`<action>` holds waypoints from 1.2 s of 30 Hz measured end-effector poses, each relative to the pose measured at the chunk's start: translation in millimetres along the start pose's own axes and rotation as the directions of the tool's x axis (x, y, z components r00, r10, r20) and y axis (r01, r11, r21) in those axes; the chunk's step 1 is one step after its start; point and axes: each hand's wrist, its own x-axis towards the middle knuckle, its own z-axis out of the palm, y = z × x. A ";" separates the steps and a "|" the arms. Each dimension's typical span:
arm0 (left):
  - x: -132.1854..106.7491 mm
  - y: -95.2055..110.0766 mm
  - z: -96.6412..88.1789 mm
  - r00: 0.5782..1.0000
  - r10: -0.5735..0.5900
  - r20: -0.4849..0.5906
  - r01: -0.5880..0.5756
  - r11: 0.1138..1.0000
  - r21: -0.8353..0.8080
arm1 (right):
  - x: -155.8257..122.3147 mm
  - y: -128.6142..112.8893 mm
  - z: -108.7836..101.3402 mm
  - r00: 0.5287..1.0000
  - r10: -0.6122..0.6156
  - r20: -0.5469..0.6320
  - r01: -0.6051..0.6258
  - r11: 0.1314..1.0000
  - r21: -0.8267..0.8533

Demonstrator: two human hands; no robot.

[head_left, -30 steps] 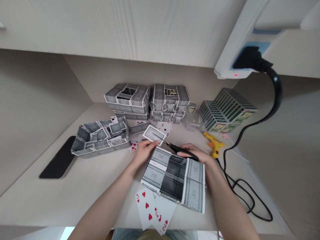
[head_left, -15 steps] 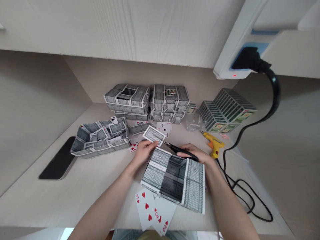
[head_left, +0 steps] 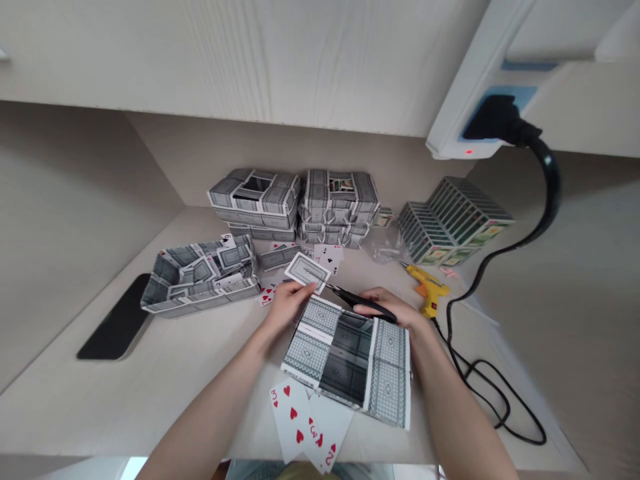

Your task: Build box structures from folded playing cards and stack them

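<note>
Left hand (head_left: pixel 287 307) pinches a playing card (head_left: pixel 307 272) by its edge, holding it up off the joined-card panel (head_left: pixel 345 353) on the bench (head_left: pixel 150 393); right hand (head_left: pixel 387 308) looks closed on black scissors (head_left: pixel 363 303), hard to tell

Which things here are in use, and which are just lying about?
In use:
- playing card in left hand
- black scissors in right hand
- flat panel of cards below the hands

Lying about:
- yellow hot glue gun
- power strip
- stacked card blocks
- loose three of hearts

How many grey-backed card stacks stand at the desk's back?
2: the left grey-backed card stack and the right grey-backed card stack, side by side at the back; others may hide behind.
</note>
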 end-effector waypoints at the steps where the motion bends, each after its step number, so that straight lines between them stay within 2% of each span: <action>1: 0.5 -0.3 -0.4 1.000 0.007 -0.008 -0.007 1.000 -0.010 | 0.7 0.6 -0.1 1.000 0.002 -0.001 -0.002 1.000 -0.007; 8: 1.9 1.5 -2.4 0.995 0.028 -0.092 -0.041 0.990 -0.137 | 2.9 3.6 -0.1 1.000 -0.004 -0.003 0.004 1.000 -0.025; 15: 1.5 6.7 -4.6 0.997 0.056 -0.056 -0.062 0.991 -0.116 | 2.7 8.1 -2.2 1.000 0.006 -0.006 -0.006 1.000 0.007; 36: 4.4 1.5 -5.2 0.997 0.054 -0.047 -0.059 0.991 -0.121 | 3.4 8.5 -2.5 1.000 0.019 0.005 -0.019 1.000 0.011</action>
